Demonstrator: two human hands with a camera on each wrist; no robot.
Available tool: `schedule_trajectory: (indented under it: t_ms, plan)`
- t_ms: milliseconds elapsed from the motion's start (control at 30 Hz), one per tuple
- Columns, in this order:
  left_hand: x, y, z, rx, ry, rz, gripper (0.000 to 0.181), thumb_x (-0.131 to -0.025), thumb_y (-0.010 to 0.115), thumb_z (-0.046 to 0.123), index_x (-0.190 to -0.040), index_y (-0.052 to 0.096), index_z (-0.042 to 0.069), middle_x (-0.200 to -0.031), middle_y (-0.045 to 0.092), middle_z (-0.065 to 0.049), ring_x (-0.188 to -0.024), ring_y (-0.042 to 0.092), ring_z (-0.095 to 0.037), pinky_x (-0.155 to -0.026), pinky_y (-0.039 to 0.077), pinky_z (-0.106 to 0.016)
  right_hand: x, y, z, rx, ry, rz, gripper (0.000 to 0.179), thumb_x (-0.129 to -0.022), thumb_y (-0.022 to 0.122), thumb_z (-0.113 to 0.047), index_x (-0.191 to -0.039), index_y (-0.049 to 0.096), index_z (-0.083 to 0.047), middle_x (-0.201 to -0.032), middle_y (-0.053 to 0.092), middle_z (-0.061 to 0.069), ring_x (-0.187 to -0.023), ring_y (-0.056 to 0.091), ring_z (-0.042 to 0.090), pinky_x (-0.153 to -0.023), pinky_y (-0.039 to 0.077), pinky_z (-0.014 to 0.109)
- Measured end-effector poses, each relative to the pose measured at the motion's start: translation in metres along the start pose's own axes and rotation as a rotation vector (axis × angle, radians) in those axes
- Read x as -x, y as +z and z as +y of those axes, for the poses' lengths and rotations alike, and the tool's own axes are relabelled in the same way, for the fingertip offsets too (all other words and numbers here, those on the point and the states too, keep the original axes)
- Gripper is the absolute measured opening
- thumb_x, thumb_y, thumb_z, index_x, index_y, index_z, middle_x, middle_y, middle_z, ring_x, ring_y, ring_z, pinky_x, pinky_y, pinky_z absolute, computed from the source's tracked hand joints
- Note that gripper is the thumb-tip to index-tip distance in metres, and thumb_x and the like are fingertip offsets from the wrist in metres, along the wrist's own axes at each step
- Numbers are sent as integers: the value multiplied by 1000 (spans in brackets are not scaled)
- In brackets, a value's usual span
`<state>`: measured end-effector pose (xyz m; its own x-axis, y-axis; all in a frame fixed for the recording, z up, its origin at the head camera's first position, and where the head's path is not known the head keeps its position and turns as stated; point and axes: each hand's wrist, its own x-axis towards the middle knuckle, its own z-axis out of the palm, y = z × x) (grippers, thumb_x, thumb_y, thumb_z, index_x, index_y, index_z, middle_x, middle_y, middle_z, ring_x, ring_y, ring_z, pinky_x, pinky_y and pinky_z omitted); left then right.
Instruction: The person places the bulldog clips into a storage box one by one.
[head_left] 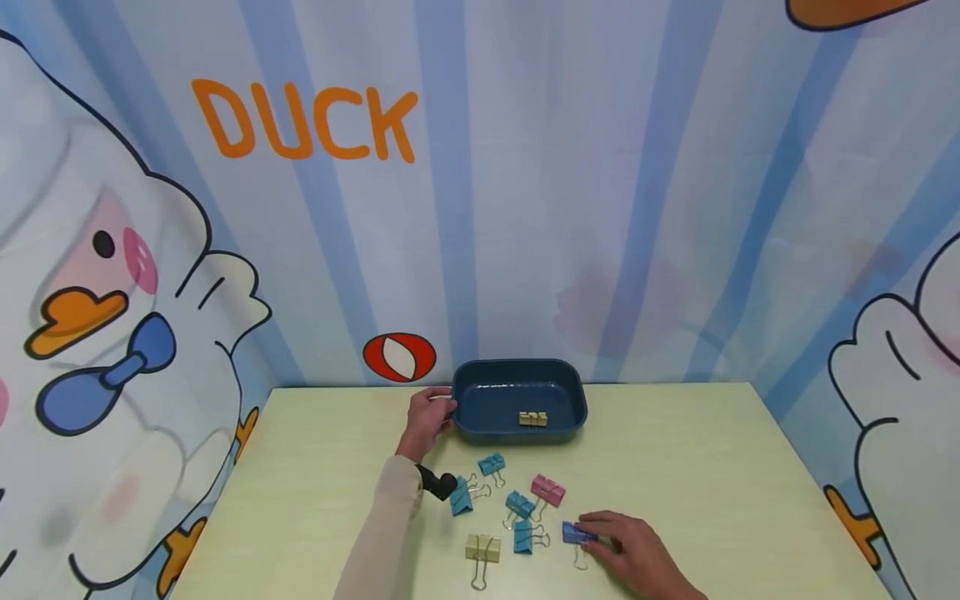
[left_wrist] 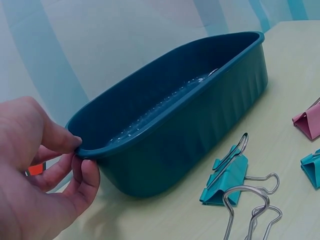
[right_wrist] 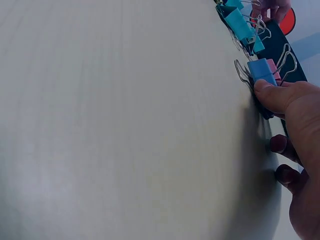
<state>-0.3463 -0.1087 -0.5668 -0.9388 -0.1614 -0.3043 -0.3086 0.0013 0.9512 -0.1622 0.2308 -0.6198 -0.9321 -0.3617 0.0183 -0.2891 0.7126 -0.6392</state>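
Observation:
My left hand (head_left: 428, 421) pinches the left rim of a dark blue tray (head_left: 517, 437); in the left wrist view, thumb and fingers grip its corner. One gold binder clip (head_left: 533, 419) lies inside the tray. At lower right, my right hand (head_left: 634, 550) holds a blue binder clip (head_left: 576, 532) between thumb and fingers, also visible in the right wrist view. To its left on the table lie several teal binder clips (head_left: 461, 497), a pink binder clip (head_left: 548, 490) and a pale yellow binder clip (head_left: 482, 548), their wire handles sticking out.
The pale wooden table (head_left: 712, 483) reaches back to a striped curtain (head_left: 525, 183) printed with ducks and lettering. The tray stands near the table's back edge. A black strap mount (head_left: 437, 482) sits on my left wrist, close to a teal clip.

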Motion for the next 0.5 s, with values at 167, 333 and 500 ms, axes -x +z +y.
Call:
schedule_trajectory:
  t_ms: [167, 333, 500]
  plan:
    - [-1, 0, 2, 7, 2, 1, 33, -97, 62, 3, -129, 66, -2, -106, 69, -19, -73, 60, -21, -68, 54, -29, 0, 3, 1, -13, -32, 56, 27, -96, 74, -28, -122, 78, -20, -120, 74, -6, -93, 60, 1, -77, 51, 27]
    - [1, -1, 3, 36, -7, -18, 35, -97, 61, 2, -131, 64, -5, -109, 69, -23, -70, 57, -19, -67, 53, -29, 0, 5, 1, -59, -22, 69, 26, -95, 75, -23, -120, 79, -20, -115, 75, -7, -90, 60, 1, -77, 52, 26]
    - [3, -2, 1, 52, -30, -28, 36, -98, 61, 3, -133, 63, -4, -112, 69, -24, -73, 59, -21, -72, 53, -32, 2, 8, 1, -74, 37, 59, 26, -95, 75, -26, -121, 79, -22, -114, 75, -10, -98, 65, 2, -83, 55, 29]
